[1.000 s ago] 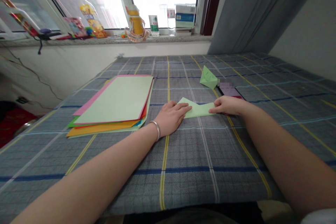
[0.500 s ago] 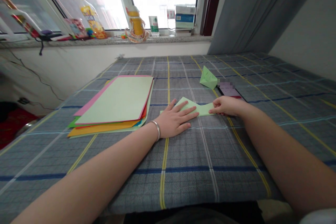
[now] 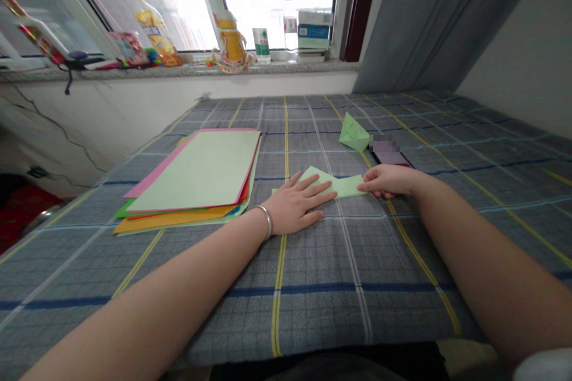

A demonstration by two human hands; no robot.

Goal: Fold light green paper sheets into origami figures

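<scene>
A light green folded sheet of paper (image 3: 346, 187) lies on the checked cloth, with a peaked flap at its far edge and a strip running to the right. My left hand (image 3: 298, 205) lies flat across its left part, fingers spread, and covers much of it. At the strip's right end, my right hand (image 3: 383, 180) pinches the paper between thumb and fingers. Beyond the right hand stands a folded green paper shape (image 3: 354, 133), touching or close to a phone (image 3: 389, 151) that lies on the cloth.
To the left lies a stack of coloured paper (image 3: 199, 169) with a pale green sheet on top. The checked cloth (image 3: 322, 315) covers the surface. Along the windowsill (image 3: 187, 70) stand bottles, a yellow cup (image 3: 230, 38) and boxes (image 3: 314, 30). A grey curtain (image 3: 424, 18) hangs at the right.
Almost nothing differs. My right hand has shifted very slightly at the strip's end, and its lower fingers show a little more. My left hand stays flat on the paper.
</scene>
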